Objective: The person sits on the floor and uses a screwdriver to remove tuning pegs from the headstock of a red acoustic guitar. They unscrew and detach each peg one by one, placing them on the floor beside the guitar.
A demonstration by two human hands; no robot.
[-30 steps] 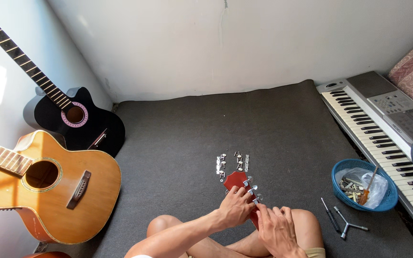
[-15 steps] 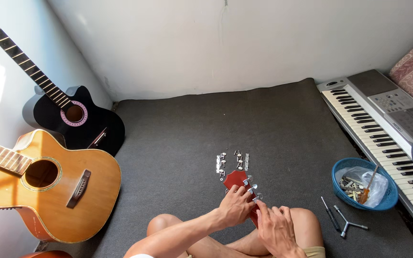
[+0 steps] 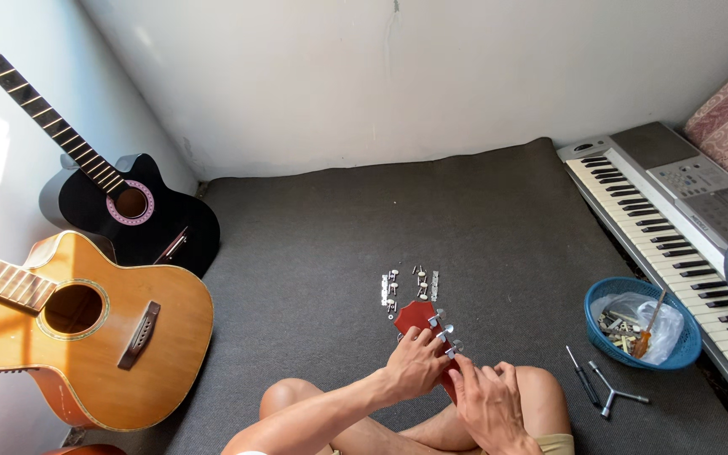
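A red guitar headstock lies low in the middle of the view, over the seated person's crossed legs, its tip pointing toward the wall. The left hand wraps over its left edge, fingers curled closed on the wood. The right hand sits just beside it, fingertips pinched at the silver tuning pegs along the headstock's right edge.

Just beyond the tip, two loose strips of tuning machines rest on the dark grey carpet. To the right, near the knee, lie a pair of screwdrivers and a T-shaped metal wrench. Past them stands a round blue basket holding a clear plastic bag and small parts, touching the edge of a silver keyboard along the right side.

At left, an orange acoustic guitar and a black acoustic guitar lean against the white wall. The carpet between the hands and the far wall lies open.
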